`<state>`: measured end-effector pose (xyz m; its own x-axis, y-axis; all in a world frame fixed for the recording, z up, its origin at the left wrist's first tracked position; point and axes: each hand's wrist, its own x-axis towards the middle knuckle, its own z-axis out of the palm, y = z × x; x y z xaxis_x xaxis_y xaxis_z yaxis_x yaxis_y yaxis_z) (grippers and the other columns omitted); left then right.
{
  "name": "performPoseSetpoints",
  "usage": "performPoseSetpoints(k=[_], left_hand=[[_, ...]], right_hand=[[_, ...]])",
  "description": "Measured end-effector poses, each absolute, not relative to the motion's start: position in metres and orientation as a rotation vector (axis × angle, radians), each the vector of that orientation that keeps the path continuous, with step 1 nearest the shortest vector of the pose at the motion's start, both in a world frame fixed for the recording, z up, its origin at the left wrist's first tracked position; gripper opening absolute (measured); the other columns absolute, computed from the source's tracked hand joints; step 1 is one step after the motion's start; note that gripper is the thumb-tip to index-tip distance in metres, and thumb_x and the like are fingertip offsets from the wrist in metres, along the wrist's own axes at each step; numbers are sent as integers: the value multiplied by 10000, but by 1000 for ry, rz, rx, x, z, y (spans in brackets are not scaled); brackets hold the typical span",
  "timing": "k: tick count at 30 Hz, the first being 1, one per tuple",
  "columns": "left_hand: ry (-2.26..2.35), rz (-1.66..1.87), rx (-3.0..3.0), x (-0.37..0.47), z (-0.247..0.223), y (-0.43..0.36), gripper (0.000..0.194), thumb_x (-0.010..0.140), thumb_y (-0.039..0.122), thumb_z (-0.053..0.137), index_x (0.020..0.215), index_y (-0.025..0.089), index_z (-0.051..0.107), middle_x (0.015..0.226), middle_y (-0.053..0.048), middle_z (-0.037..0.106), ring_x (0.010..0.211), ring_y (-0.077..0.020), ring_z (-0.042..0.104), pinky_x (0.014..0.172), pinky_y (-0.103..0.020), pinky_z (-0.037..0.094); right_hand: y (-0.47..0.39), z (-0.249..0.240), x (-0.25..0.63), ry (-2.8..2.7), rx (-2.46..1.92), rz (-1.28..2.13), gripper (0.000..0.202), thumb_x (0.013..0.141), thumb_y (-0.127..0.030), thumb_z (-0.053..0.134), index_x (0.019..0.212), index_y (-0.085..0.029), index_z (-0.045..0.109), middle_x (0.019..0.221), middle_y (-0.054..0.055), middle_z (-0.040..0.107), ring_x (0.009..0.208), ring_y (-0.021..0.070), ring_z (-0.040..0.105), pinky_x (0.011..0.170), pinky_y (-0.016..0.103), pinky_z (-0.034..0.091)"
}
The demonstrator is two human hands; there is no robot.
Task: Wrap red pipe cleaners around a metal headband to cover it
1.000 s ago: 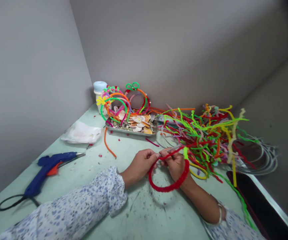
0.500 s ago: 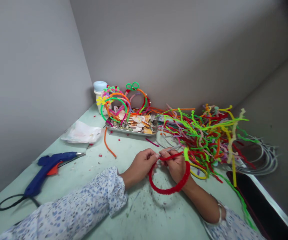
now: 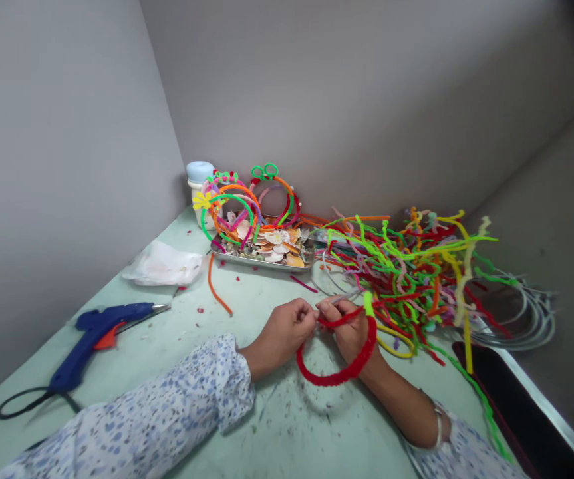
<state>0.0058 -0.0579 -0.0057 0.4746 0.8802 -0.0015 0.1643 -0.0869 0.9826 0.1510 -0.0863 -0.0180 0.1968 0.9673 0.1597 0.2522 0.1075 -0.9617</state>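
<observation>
A headband-like hoop [image 3: 335,380] wrapped in fuzzy red pipe cleaner hangs between my hands, low over the table. One short section of it is a lime-green pipe cleaner [image 3: 368,304], at the upper right. My left hand [image 3: 281,334] is closed, thumb and fingertips pinching near the hoop's upper left. Opposite it, my right hand [image 3: 350,340] is also closed around the red strand, its fingertips almost meeting the left ones. The fingers hide the exact pinch points. Part of the hoop passes in front of my right hand and wrist.
Finished colourful headbands [image 3: 237,193] stand on a metal tray [image 3: 261,265] of shells. A tangled pipe-cleaner heap [image 3: 401,266] and coiled grey wire [image 3: 541,326] lie right. Left are a blue glue gun [image 3: 84,346] and plastic bag [image 3: 164,265]. A dark phone-like slab [image 3: 511,406] lies front right.
The hoop has tilted slightly, its green section shifting a little left. The red strand between my hands sits slightly lower. Both hands stay nearly in place.
</observation>
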Motion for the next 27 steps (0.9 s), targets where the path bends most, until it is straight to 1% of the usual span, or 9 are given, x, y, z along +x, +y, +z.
performPoseSetpoints(k=[7, 11, 15, 17, 21, 24, 27], left_hand=[[910, 810, 1529, 6, -4, -59, 239, 813, 367, 508, 688, 164, 483, 590, 45, 435, 538, -80, 354, 492, -201, 275], [832, 761, 1407, 4, -3, -57, 257, 827, 409, 499, 764, 161, 514, 586, 37, 479, 492, -74, 378, 462, -194, 281], [821, 777, 1360, 4, -4, -56, 189, 781, 340, 571, 801, 154, 544, 604, 31, 510, 504, -70, 414, 468, -184, 298], [836, 777, 1343, 4, -5, -56, 165, 775, 313, 570, 795, 154, 536, 608, 24, 535, 488, -70, 432, 462, -186, 314], [865, 784, 1273, 7, -8, -55, 152, 792, 315, 531, 784, 167, 497, 576, 32, 536, 412, -76, 447, 419, -199, 338], [864, 831, 1237, 7, -10, -54, 138, 796, 306, 520, 783, 172, 488, 570, 44, 533, 399, -74, 458, 410, -196, 356], [858, 869, 1212, 7, -12, -53, 143, 799, 311, 522, 781, 174, 487, 579, 49, 538, 402, -71, 473, 410, -191, 365]], right_hand=[[-88, -11, 149, -1285, -1404, 807, 290, 826, -477, 535, 769, -203, 611, 570, -13, 578, 534, 162, 533, 501, 266, 414], [-88, -6, 148, -1231, -1440, 814, 310, 810, -502, 536, 747, -208, 610, 563, -10, 579, 526, 165, 531, 503, 274, 418], [-86, 0, 148, -1190, -1491, 778, 343, 784, -522, 554, 723, -191, 618, 535, -3, 575, 503, 163, 522, 479, 273, 408], [-85, -1, 148, -1162, -1477, 789, 348, 775, -525, 566, 731, -185, 622, 516, -6, 570, 488, 159, 518, 472, 272, 411], [-82, -5, 147, -1096, -1421, 920, 363, 777, -519, 572, 863, -173, 641, 499, -19, 573, 465, 153, 522, 458, 265, 415], [-81, -9, 146, -1092, -1348, 1026, 378, 794, -486, 555, 971, -158, 622, 501, -26, 579, 453, 137, 519, 448, 245, 404], [-80, -13, 146, -1108, -1299, 1048, 350, 782, -439, 557, 971, -148, 607, 496, -32, 566, 446, 126, 518, 436, 231, 394]])
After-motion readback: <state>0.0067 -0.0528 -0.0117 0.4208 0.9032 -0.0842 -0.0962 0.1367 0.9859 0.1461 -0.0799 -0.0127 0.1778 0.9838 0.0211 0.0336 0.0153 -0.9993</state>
